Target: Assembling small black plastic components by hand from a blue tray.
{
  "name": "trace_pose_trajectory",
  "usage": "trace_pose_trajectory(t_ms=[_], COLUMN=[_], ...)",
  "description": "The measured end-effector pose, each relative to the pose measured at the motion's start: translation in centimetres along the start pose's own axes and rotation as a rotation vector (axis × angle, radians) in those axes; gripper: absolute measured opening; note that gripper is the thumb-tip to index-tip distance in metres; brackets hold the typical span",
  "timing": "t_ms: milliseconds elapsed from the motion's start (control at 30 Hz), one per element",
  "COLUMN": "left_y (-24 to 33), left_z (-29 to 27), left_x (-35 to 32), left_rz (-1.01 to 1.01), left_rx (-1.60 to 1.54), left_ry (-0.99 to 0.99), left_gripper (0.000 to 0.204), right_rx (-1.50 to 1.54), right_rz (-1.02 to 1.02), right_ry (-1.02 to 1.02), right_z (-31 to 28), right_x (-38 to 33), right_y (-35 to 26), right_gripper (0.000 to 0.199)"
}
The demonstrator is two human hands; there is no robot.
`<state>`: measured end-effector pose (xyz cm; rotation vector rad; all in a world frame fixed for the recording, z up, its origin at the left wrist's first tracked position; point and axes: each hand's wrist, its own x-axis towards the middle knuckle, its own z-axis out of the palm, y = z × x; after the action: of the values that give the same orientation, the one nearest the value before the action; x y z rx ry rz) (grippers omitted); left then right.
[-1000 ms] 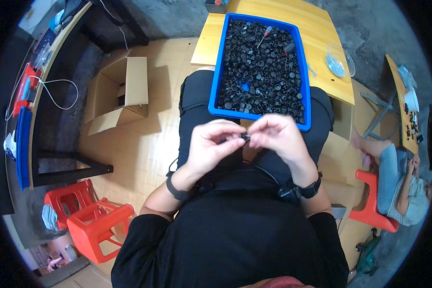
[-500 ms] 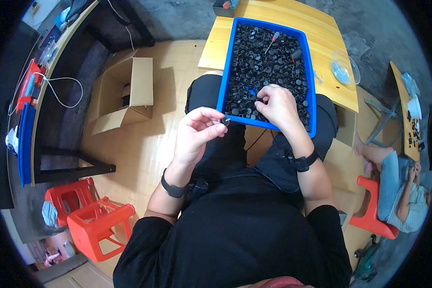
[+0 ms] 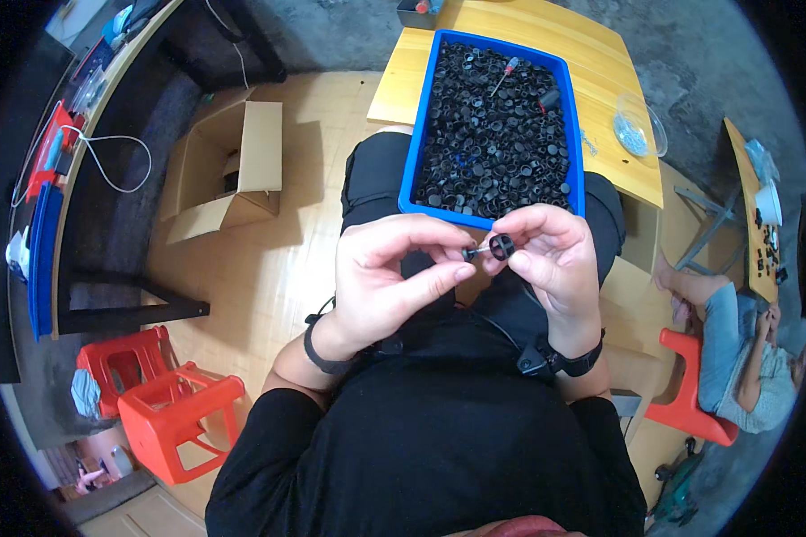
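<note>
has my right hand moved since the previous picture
Yes: your right hand has drawn back toward your body, from over the blue tray to its near edge.

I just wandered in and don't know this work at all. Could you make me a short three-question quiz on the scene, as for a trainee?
1. True or false: the screwdriver lies in the blue tray, on top of the black parts.
2. What do the fingers of the right hand hold?
A) the screwdriver
B) a round black piece with a cross shape inside
C) a cardboard flap
3. Fill in: as the person sees it, the clear bowl on the wooden table stands to the ____ of the tray.

Key:
1. True
2. B
3. right
</note>
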<state>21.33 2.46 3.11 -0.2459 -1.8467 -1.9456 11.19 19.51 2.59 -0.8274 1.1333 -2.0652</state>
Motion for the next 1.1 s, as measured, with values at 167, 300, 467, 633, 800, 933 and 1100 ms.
trace_pose_trajectory(t_ms=[167,300,467,633,800,933,1100], left_y=[1.7,2.0,1.7,1.7,1.6,1.5,1.5], left_z=[0.4,0.5,0.5,0.4,0.4,0.3,0.6], left_x=[0.5,0.3,0.3,0.4,0.4,0.5,0.4], left_rz=[0.186,0.218,0.199,0.236,0.231,0.29,0.311], left_rx=[0.273,0.371,0.375,0.396,0.386,0.393,0.423], left_ry=[-0.018,-0.006,0.007,0.013,0.007,-0.009,-0.003], left_gripper=[0.017,0.017,0.022,0.021,0.021,0.016,0.016], right_rx=[-0.035,-0.057,-0.087,-0.125,-0.131,-0.162,-0.257], right_rz=[-0.024,-0.024,-0.017,-0.059,-0.052,-0.051,-0.089], right_ry=[0.005,0.011,0.012,0.029,0.02,0.018,0.074], right_z=[0.7,1.3,1.1,1.4,1.3,1.4,1.7], right_x=[-0.4,-0.5,-0.4,-0.4,-0.3,-0.5,-0.6], right_y=[0.1,-0.2,0.0,-0.3,-0.1,-0.1,-0.3], right_gripper=[0.027,0.028,0.028,0.028,0.027,0.027,0.026])
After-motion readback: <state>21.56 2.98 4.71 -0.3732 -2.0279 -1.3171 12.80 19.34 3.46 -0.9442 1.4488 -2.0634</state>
